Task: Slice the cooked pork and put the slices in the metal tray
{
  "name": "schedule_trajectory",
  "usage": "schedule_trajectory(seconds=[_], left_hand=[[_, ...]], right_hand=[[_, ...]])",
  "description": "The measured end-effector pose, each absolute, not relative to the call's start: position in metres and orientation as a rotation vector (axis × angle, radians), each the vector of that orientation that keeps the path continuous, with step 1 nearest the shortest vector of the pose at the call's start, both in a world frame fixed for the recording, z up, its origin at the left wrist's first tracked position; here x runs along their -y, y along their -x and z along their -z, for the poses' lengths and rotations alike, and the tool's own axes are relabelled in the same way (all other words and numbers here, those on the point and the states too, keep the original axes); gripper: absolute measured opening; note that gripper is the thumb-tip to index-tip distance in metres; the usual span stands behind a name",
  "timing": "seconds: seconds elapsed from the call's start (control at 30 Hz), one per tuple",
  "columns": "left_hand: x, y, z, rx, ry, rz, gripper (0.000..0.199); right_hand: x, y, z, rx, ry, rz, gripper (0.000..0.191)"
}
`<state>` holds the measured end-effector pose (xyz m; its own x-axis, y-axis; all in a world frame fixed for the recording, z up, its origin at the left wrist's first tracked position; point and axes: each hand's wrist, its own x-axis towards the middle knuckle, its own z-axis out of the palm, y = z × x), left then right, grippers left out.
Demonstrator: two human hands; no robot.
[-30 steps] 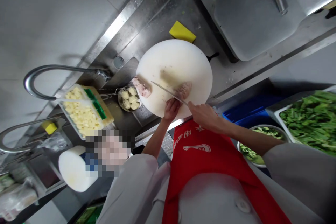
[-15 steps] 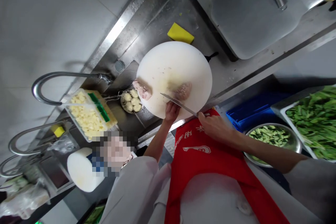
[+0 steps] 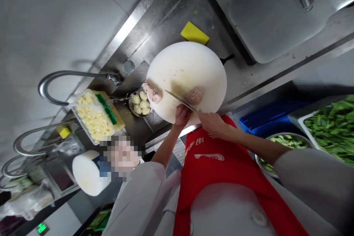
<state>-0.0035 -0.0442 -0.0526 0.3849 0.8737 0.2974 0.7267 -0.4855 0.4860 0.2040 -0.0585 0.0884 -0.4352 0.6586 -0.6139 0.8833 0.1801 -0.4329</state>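
Observation:
My right hand (image 3: 212, 122) is closed around the handle of a kitchen knife (image 3: 179, 99), whose blade lies across the round white cutting board (image 3: 193, 57). Close against the blade, on its near side, the fingers of my left hand (image 3: 182, 115) are curled down. They press on meat that the hand mostly hides. Just beyond the blade rests a mound of pale pink raw meat (image 3: 195, 96), finely cut. A second raw meat piece (image 3: 152, 92) sits at the board's left edge.
Left of the board stand a round container of pale balls (image 3: 140, 104) and a clear tub of pale yellow chunks (image 3: 92, 118), under a curved faucet (image 3: 55, 73). A yellow sponge (image 3: 195, 34) lies behind the board. Leafy greens (image 3: 332, 125) fill a box at right. A co-worker (image 3: 124, 158) stands at left.
The knife and my right hand have moved forward and to the left over the board. My left hand stays beside the blade. The whole view has shifted slightly.

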Motion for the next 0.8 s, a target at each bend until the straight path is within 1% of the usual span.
schedule_trajectory(seconds=[0.07, 0.13, 0.17, 0.23, 0.3, 0.4, 0.47, 0.57, 0.63, 0.8], left_hand=[[0.045, 0.002, 0.050, -1.385, -2.362, -0.782, 0.027], [0.048, -0.001, 0.044, -1.493, -2.272, -0.842, 0.025], [0.050, -0.004, 0.040, -1.604, -2.197, -0.876, 0.027], [0.056, -0.011, 0.031, -1.819, -2.035, -0.890, 0.038], [0.064, -0.017, 0.022, -1.884, -1.934, -0.846, 0.045], [0.075, -0.026, 0.015, -1.720, -1.835, -0.768, 0.040], [0.078, -0.030, 0.015, -1.601, -1.815, -0.757, 0.035], [0.077, -0.030, 0.022, -1.590, -1.945, -0.892, 0.023], [0.074, -0.026, 0.027, -1.629, -2.042, -1.004, 0.019], [0.078, -0.009, 0.028, -1.421, -2.144, -0.956, 0.026]], right_hand=[[0.039, -0.188, -0.077, -2.200, -1.518, 1.103, 0.031], [0.027, -0.185, -0.068, -2.196, -1.564, 1.116, 0.029], [0.023, -0.188, -0.065, -2.190, -1.575, 1.122, 0.028], [0.023, -0.202, -0.061, -2.177, -1.564, 1.126, 0.028], [0.027, -0.217, -0.059, -2.157, -1.543, 1.120, 0.030], [0.035, -0.232, -0.058, -2.122, -1.547, 1.092, 0.035], [0.038, -0.234, -0.059, -2.105, -1.550, 1.067, 0.034], [0.038, -0.231, -0.061, -2.117, -1.520, 1.051, 0.032], [0.039, -0.229, -0.063, -2.128, -1.511, 1.044, 0.032], [0.049, -0.222, -0.073, -2.131, -1.502, 0.970, 0.028]])
